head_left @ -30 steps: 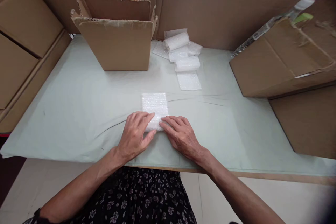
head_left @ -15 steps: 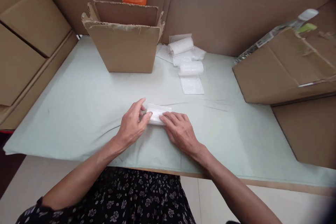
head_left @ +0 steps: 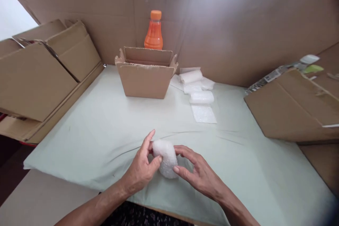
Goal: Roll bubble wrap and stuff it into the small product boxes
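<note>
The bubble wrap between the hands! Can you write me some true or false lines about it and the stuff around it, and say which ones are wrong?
1. The left hand touches a white bubble-wrap bundle. True.
2. Only one hand touches it. False: the right hand touches it too.
3. An orange bottle is behind the open cardboard box. True.
4. That bottle lies on its side. False: it is upright.
5. More bubble-wrap pieces lie to the right of that box. True.
6. Those pieces lie on something red. False: they lie on a pale green cloth.
</note>
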Demonstrator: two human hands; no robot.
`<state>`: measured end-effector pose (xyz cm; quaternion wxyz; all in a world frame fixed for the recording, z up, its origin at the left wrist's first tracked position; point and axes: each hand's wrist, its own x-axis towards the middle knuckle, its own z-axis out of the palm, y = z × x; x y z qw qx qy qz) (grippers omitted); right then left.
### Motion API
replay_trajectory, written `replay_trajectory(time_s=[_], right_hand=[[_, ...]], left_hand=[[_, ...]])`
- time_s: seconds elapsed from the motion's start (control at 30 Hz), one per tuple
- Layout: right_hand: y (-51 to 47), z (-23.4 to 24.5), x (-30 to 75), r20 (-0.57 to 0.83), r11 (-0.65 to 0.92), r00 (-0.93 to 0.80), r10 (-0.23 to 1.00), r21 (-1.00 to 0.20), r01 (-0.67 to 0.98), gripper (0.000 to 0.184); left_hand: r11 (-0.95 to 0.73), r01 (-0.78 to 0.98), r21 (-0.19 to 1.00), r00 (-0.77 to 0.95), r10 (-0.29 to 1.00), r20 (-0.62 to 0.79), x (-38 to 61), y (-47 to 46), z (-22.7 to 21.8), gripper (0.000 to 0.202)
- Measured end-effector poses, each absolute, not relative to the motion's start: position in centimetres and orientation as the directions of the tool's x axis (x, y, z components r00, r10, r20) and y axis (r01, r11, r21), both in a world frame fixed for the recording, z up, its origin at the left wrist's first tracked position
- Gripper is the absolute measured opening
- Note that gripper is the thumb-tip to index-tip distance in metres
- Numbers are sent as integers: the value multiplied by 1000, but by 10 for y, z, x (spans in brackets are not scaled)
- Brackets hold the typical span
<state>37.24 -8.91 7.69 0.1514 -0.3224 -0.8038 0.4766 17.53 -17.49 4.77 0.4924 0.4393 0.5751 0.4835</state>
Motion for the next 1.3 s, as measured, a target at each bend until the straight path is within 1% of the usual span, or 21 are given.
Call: replay_trajectory(time_s=[0.07,0.1,0.13,0.17,0.27,0.33,0.37,0.4,0.47,0.53,0.6,0.67,0.73,0.77,0.8,0.87,0.93,1.03,1.1,1.17,1.3], right_hand=[[-80,84,372,-77,322,-767,636,-878,355,54],[-77,86,369,-93,306,-775,626,-884,353,60],[-74,87,365,-106,295,-785,610,-889,350,60],[-73,88,361,-110,295,-795,597,-891,345,53],[-69,87,346,-78,345,-804,590,-875,339,22],[-62,87,341,-22,395,-782,623,-854,338,15],[-56,89,341,9,416,-761,648,-842,344,14],[-49,93,341,44,436,-735,676,-829,351,15],[-31,105,344,115,472,-672,732,-796,378,18],[-12,126,345,197,512,-597,778,-748,421,21],[8,154,342,310,555,-502,807,-688,467,23],[29,185,332,441,574,-368,819,-632,521,26],[53,212,315,559,593,-252,790,-594,543,27],[66,222,303,606,615,-223,764,-577,538,27],[80,229,291,648,649,-220,729,-553,522,25],[108,235,264,690,714,-278,668,-488,502,22],[131,231,238,666,731,-374,646,-398,554,22],[146,220,213,500,689,-535,681,-188,700,22],[144,219,208,395,679,-607,689,-62,731,21],[138,225,210,334,709,-662,671,-28,705,19],[132,242,211,232,818,-789,569,-68,571,24]], left_hand=[[81,188,979,-85,994,-66,174,-176,49,81],[40,259,965,-63,998,-24,174,-176,48,83],[1,311,951,-42,999,12,175,-176,45,85],[-28,340,940,-27,999,39,175,-175,42,88],[-79,357,931,9,997,81,170,-167,37,91],[-161,419,894,28,986,164,155,-156,44,89],[-225,480,848,33,970,239,144,-147,53,85],[-293,558,776,28,942,335,130,-137,63,79],[-372,729,575,2,841,542,99,-109,91,65],[-345,858,381,-19,720,693,66,-77,118,57],[-264,930,254,-21,655,755,39,-46,135,51],[-209,960,184,-10,635,773,21,-23,139,37],[-201,968,150,3,608,794,13,-11,133,25],[-211,967,144,7,584,812,12,-9,128,22],[-225,963,146,6,561,828,12,-9,123,21],[-265,949,172,-4,535,845,15,-10,116,22],[-292,934,206,-16,542,840,16,-11,113,28],[-303,934,190,18,570,821,15,-13,112,31],[-320,933,167,54,581,812,14,-14,109,26],[-341,926,164,71,584,809,12,-16,105,24],[-364,913,186,67,581,811,11,-19,99,23]])
